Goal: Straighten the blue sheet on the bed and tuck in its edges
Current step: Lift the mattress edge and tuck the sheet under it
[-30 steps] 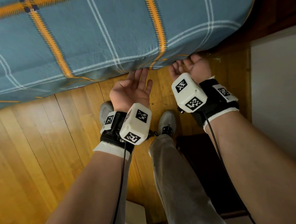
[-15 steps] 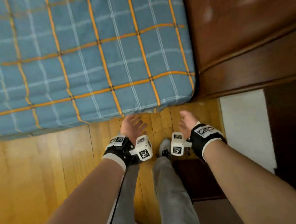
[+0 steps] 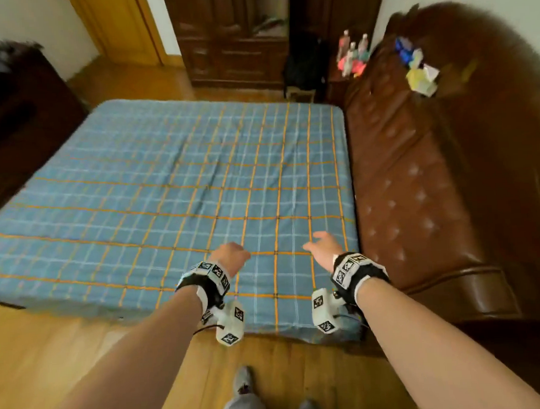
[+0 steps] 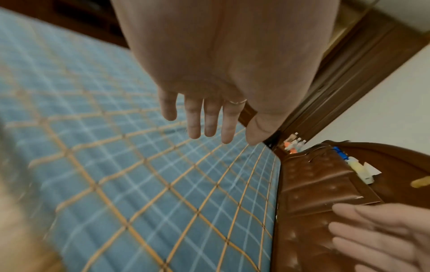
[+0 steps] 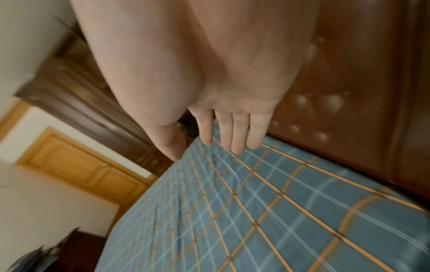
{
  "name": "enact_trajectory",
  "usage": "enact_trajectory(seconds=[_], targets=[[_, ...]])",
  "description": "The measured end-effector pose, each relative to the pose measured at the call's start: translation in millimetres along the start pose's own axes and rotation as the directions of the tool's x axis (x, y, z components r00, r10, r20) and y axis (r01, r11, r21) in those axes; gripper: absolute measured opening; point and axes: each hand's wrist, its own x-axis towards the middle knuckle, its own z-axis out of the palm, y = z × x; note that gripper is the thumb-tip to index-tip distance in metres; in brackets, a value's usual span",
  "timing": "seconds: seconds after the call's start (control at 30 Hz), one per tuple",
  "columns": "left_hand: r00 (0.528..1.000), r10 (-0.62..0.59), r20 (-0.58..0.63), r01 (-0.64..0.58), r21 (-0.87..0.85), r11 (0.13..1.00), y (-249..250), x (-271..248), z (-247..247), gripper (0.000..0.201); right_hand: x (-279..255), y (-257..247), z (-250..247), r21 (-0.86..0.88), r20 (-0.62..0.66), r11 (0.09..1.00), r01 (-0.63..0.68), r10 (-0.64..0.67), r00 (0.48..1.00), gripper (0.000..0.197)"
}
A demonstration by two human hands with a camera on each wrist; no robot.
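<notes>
Both grips are empty, fingers straight and spread: the left hand point(image 3: 230, 256) and right hand point(image 3: 324, 247) hover palm-down over the near right corner of the blue plaid sheet point(image 3: 174, 190), which covers the bed beside the brown leather headboard point(image 3: 417, 181). Smoothing seems the step in hand; next, press flat and sweep toward the mid-sheet creases. No readable writing anywhere.

no readable text, label, brand, number or sign is to be found in any view. only black-and-white square marker patterns are carried on the white blocks and bands at the wrists point(image 3: 229, 323), and no letters or digits can be made out in them. the bottles point(image 3: 353, 54) in the far corner are too blurred for their labels to be read.
</notes>
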Motion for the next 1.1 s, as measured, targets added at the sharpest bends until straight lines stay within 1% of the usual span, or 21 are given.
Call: enact_trajectory(seconds=[0.1, 0.17, 0.2, 0.27, 0.3, 0.37, 0.43, 0.57, 0.73, 0.83, 0.9, 0.97, 1.1], targets=[[0.995, 0.025, -0.094, -0.015, 0.107, 0.994, -6.4, -20.5, -42.2, 0.040, -15.4, -40.7, -5.6, -0.095, 0.029, 0.987, 0.128, -0.126, 0.992, 0.060], [0.992, 0.035, -0.119, -0.017, 0.155, 0.988, -17.4, -30.1, -64.6, 0.042, -23.9, -60.2, -3.2, -0.172, 0.012, 0.966, 0.191, -0.192, 0.981, 0.060], [0.990, 0.041, -0.134, -0.017, 0.177, 0.984, -25.7, -33.1, -75.5, 0.043, -27.9, -69.9, 0.4, -0.242, 0.013, 0.943, 0.227, -0.231, 0.973, 0.061], [0.983, 0.064, -0.171, -0.022, 0.234, 0.972, -42.0, -38.0, -97.2, 0.044, -33.4, -88.0, 9.6, -0.408, 0.046, 0.863, 0.299, -0.307, 0.950, 0.066], [0.979, 0.073, -0.191, -0.022, 0.260, 0.965, -51.3, -39.8, -108.9, 0.044, -36.8, -98.3, 15.7, -0.464, 0.062, 0.827, 0.317, -0.326, 0.943, 0.068], [0.973, 0.067, -0.219, -0.005, 0.273, 0.962, -71.7, -38.7, -131.5, 0.044, -37.3, -116.2, 31.4, -0.536, 0.084, 0.771, 0.345, -0.358, 0.930, 0.071], [0.973, 0.050, -0.227, 0.006, 0.240, 0.971, -95.8, -31.9, -154.7, 0.046, -37.8, -134.4, 51.8, -0.572, 0.105, 0.738, 0.358, -0.367, 0.924, 0.071], [0.965, 0.032, -0.261, 0.023, 0.204, 0.979, -157.6, -11.4, -205.6, 0.047, -31.2, -177.8, 109.8, -0.577, 0.130, 0.729, 0.368, -0.362, 0.923, 0.072], [0.943, 0.103, -0.317, -0.020, 0.254, 0.967, -245.3, 16.4, -288.2, 0.045, -31.8, -257.1, 212.4, -0.585, 0.143, 0.714, 0.386, -0.378, 0.915, 0.071], [0.945, 0.122, -0.303, -0.037, 0.272, 0.962, -292.9, 30.2, -343.4, 0.044, -36.6, -302.7, 272.6, -0.572, 0.142, 0.722, 0.390, -0.381, 0.914, 0.072], [0.950, 0.131, -0.284, -0.045, 0.292, 0.956, -319.2, 39.6, -378.8, 0.043, -36.9, -330.3, 306.6, -0.572, 0.124, 0.725, 0.384, -0.387, 0.914, 0.071], [0.946, 0.135, -0.293, -0.042, 0.304, 0.952, -342.2, 50.4, -409.9, 0.042, -34.0, -351.4, 334.3, -0.586, 0.090, 0.724, 0.363, -0.386, 0.918, 0.070], [0.948, 0.168, -0.271, -0.075, 0.324, 0.943, -375.2, 80.9, -454.1, 0.041, -17.8, -379.9, 375.7, -0.611, 0.034, 0.736, 0.291, -0.343, 0.939, 0.071]])
